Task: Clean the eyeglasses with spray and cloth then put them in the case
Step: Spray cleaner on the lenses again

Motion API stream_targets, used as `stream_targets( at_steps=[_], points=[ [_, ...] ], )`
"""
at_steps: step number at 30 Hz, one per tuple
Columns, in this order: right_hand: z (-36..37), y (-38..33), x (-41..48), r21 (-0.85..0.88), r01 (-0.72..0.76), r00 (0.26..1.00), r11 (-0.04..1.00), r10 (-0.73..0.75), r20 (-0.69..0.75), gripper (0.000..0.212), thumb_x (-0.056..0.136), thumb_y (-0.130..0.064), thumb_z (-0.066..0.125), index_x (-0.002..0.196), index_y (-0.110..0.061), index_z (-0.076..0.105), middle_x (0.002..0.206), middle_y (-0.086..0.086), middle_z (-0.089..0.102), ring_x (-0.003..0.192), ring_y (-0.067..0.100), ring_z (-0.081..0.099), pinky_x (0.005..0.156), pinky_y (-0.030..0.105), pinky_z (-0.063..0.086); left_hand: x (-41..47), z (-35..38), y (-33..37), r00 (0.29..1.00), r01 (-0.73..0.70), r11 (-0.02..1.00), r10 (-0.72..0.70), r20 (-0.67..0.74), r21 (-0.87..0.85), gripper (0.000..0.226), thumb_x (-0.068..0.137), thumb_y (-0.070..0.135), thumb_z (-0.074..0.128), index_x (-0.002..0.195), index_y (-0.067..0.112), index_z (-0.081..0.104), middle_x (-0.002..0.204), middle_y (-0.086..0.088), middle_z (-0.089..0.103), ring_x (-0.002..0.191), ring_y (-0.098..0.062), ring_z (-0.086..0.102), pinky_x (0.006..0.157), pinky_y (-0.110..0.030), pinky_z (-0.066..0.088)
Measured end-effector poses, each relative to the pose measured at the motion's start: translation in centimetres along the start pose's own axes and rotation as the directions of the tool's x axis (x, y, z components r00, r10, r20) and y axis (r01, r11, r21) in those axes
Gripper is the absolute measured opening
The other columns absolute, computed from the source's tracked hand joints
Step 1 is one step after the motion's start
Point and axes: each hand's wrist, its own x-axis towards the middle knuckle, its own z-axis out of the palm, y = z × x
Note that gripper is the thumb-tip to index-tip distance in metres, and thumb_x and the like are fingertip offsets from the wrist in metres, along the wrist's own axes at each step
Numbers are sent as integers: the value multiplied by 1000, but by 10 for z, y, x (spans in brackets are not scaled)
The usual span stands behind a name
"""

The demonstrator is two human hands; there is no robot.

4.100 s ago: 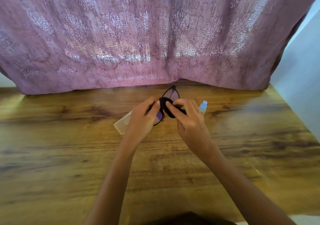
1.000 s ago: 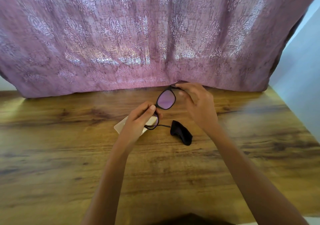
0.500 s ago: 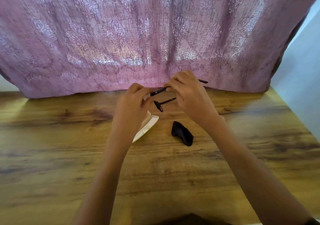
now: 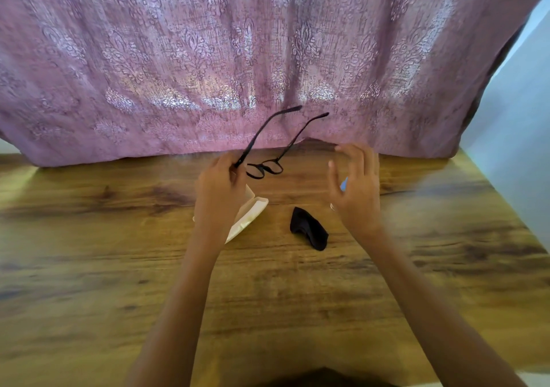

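My left hand (image 4: 218, 191) closed its grip on the eyeglasses (image 4: 269, 148), pinching the black frame at the near end of one temple arm, above the wooden desk (image 4: 119, 267). The glasses hung beyond and to the right of that grip, lenses tipped down toward the desk, both temple arms unfolded and angled up and away toward the mauve patterned curtain (image 4: 208, 59) behind. My right hand (image 4: 355, 191) hovered just to the right of the frame, fingers (image 4: 346, 148) spread and curled, grip wide apart and holding nothing; it did not touch the glasses. Beneath my left hand lay the cream-coloured case (image 4: 248, 212), flat on the desk, largely hidden by my wrist, and I could not tell how far its lid stood apart. The black cloth (image 4: 309, 227) lay crumpled on the desk between my two forearms, near the case but clear of it. A sliver of the blue-capped spray bottle (image 4: 343, 184) showed behind my right palm.
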Motion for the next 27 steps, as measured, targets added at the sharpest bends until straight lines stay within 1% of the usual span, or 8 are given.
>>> stream_targets(
  at_steps=[3,7,12,16,18,21,24,27],
  points=[
    [10,34,-35,-47,-221,970,974,224,94,34,92,-15,64,121,-1,53,127,17,49,117,24,45,98,28,39,-3,7,-9,998,64,998,-64,12,-21,11,92,9,57,93,-2,61,83,-15,67,73,-30,63,65,-45,49],
    [24,58,-64,-32,-337,921,941,337,195,51,93,-25,64,136,-14,39,137,12,44,123,22,45,96,23,38,-11,13,-15,996,92,990,-90,22,-106,12,95,11,56,99,0,60,89,-13,67,78,-26,64,70,-42,52],
    [35,67,-82,-38,-387,885,921,382,267,51,99,-25,52,144,-21,30,126,3,54,100,3,50,81,7,38,-19,17,-20,985,167,964,-170,1,-209,14,97,12,54,99,0,60,85,-12,65,75,-27,60,67,-41,48],
    [33,64,-77,-14,-431,869,902,420,263,47,99,-21,51,143,-25,33,109,-11,49,87,-5,45,65,3,38,-25,18,-18,987,146,961,-158,-32,-237,7,97,5,51,95,2,56,84,-7,63,72,-20,55,62,-27,40],
    [30,54,-71,13,-416,885,909,402,235,46,100,-21,50,144,-19,34,111,-9,50,91,-7,43,70,8,36,-26,20,-19,984,161,952,-175,-29,-260,7,98,4,49,94,4,54,80,-2,62,69,-12,53,59,-23,39],
    [23,19,-68,165,-386,910,908,345,231,47,102,-17,42,146,-12,29,128,-1,49,92,1,51,78,2,36,-30,24,-19,980,184,926,-199,-13,-329,9,97,2,48,95,7,54,80,18,58,72,8,54,63,-9,38],
    [18,-28,-64,285,-334,924,898,252,287,48,99,-20,37,147,-21,30,112,-14,48,62,11,52,51,4,36,-35,30,-17,986,154,923,-165,0,-352,12,96,0,48,97,9,56,81,19,58,71,8,54,63,-11,39],
    [15,-62,-55,322,-310,901,895,168,401,52,93,-22,41,144,-24,35,92,-26,41,61,0,48,56,7,35,-41,34,-9,991,121,901,-133,0,-416,23,94,-5,46,97,16,55,86,13,61,73,3,55,65,-12,39]
  ],
)
